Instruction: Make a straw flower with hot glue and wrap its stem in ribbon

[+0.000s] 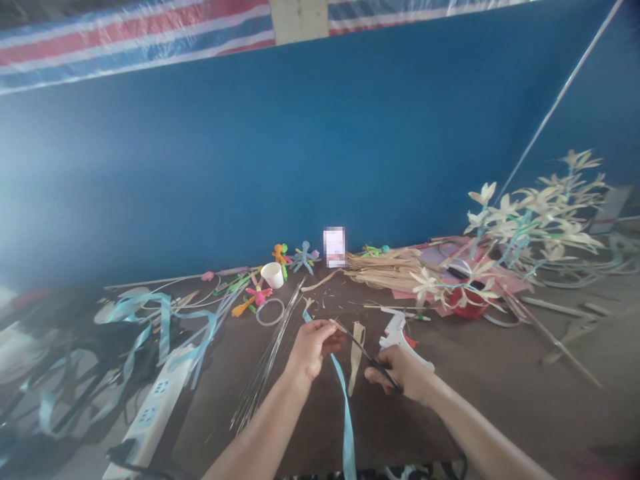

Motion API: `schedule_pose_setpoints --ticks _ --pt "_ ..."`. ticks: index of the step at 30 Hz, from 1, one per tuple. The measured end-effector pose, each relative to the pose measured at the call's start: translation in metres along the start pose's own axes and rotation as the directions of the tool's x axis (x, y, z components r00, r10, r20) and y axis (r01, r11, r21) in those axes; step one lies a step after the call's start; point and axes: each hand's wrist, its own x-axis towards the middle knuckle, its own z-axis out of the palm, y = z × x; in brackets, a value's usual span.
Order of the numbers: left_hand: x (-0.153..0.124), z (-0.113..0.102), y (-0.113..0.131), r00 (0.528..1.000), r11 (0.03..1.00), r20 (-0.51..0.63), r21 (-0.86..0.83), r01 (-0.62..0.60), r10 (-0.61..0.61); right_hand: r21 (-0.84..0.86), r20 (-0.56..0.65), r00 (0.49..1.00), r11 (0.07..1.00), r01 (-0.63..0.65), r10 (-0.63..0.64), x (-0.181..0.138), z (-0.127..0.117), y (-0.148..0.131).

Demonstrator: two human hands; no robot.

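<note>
My left hand (314, 345) pinches a small pale piece (337, 325) between thumb and fingertips; its exact kind is too small to tell. My right hand (400, 373) grips black-handled scissors (361, 347), their blades pointing up-left to that piece. Between the hands, a dried tan husk strip (357, 353) lies on the table. A light blue ribbon (344, 400) runs from beyond my left hand down to the table's near edge. Just past my right hand rests a white glue gun (394, 330).
Thin metal wires (273, 353) lie left of my left forearm. Farther left is a white power strip (155, 400) among blue ribbons. A paper cup (273, 275), a tape ring (270, 312) and a pile of husks (390, 267) sit behind. Pale husk flowers (535, 207) stand at right.
</note>
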Motion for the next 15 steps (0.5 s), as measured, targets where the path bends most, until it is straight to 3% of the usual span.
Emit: schedule_pose_setpoints --ticks 6,15 --pt "0.002 0.002 0.000 1.000 1.000 -0.018 -0.018 0.014 -0.014 -0.051 -0.027 1.000 0.999 -0.005 0.003 -0.002 -0.005 -0.013" --pt "0.005 0.001 -0.001 1.000 1.000 -0.008 -0.006 0.014 -0.015 -0.050 0.007 0.998 0.997 0.058 -0.058 0.000 -0.007 0.002"
